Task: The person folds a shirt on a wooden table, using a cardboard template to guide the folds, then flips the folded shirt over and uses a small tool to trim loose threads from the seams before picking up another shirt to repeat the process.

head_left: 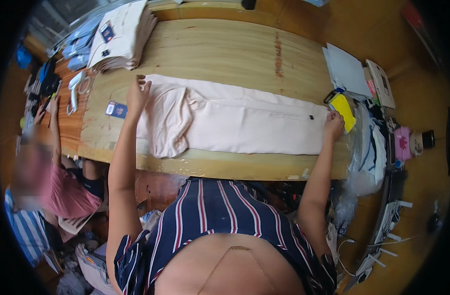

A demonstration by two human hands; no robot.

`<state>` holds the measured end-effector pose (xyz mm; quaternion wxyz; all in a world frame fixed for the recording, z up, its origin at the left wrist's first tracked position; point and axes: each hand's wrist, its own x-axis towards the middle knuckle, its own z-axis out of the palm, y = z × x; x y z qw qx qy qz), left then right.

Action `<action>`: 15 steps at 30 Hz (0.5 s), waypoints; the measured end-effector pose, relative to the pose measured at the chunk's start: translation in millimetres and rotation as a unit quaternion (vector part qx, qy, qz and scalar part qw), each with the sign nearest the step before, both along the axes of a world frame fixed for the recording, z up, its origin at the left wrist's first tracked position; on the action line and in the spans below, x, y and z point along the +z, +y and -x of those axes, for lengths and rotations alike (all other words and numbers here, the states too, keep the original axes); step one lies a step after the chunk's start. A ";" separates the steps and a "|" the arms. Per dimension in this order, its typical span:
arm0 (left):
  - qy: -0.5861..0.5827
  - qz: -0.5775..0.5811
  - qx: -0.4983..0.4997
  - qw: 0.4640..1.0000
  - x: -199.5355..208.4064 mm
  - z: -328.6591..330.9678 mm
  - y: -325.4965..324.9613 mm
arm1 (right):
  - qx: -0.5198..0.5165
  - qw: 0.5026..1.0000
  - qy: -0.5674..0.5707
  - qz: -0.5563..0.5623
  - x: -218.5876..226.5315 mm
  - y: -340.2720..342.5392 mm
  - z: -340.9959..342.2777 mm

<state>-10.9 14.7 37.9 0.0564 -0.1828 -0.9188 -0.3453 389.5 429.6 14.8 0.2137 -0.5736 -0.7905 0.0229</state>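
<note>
A pale pink garment point(254, 125), folded into a long strip, lies across the wooden table in front of me. Its left part is bunched and wrinkled, while the rest lies fairly flat; a small black label shows near its right end. My left hand point(137, 96) is at the far left corner, its curled fingers on the edge of the cloth. At the opposite end, my right hand point(335, 125) pinches the garment's right edge. A dark blue tag point(116, 109) with a white part lies on the table just left of my left hand.
Folded pale garments point(124, 37) are stacked at the far left, beside blue folded ones point(81, 42). A white handheld scanner point(76, 91) stands nearer. On the right are a yellow card point(343, 113), white sheets point(345, 69) and plastic wrap. A person in pink point(72, 194) sits at left.
</note>
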 end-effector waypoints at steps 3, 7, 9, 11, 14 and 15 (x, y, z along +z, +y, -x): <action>0.046 -0.095 -0.244 0.964 17.9 -92.0 52.7 | 0.089 0.988 0.064 -0.111 8.5 -35.6 4.4; 0.193 0.159 -0.508 0.824 -6.7 -162.5 100.8 | 0.078 0.991 -0.088 -0.064 -0.6 -93.5 26.9; 0.193 0.201 -0.499 0.821 -30.9 -165.3 105.0 | -0.001 0.988 -0.137 0.077 -24.4 -84.8 5.8; 0.194 0.216 -0.495 0.819 -35.7 -165.7 110.1 | -0.030 0.987 -0.140 0.079 -24.0 -72.4 -15.6; 0.183 0.215 -0.501 0.818 -34.4 -167.6 111.7 | -0.074 0.993 -0.071 0.053 -37.7 -51.3 -48.0; 0.180 0.217 -0.502 0.818 -34.2 -167.8 112.1 | -0.104 0.992 -0.027 0.058 -41.4 -39.7 -66.4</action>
